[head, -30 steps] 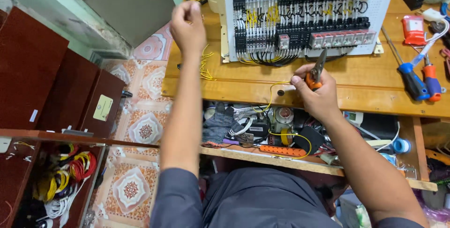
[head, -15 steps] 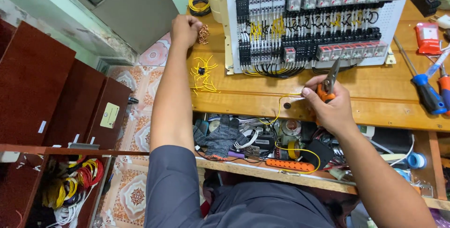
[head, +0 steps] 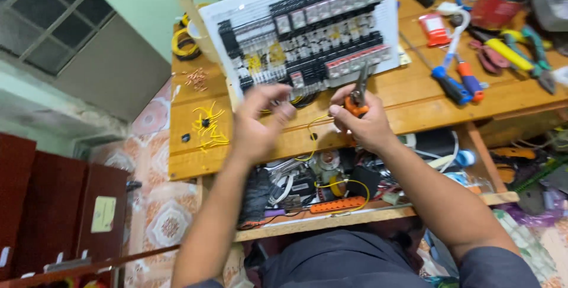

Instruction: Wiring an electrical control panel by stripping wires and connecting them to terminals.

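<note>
The left hand (head: 257, 125) and right hand (head: 361, 123) are close together, pinching a thin yellow wire (head: 312, 128) that loops between them. The right hand is also closed on orange-handled pliers (head: 358, 95). The bendy wire could slip out, because it is so thin. Just past the hands stands a white board of switches (head: 307, 27).

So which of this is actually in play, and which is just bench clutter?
In play:
left hand
right hand
orange-handled pliers
yellow wire
wiring panel

Lying about:
blue screwdriver
cut yellow wire pieces
red tin
</note>
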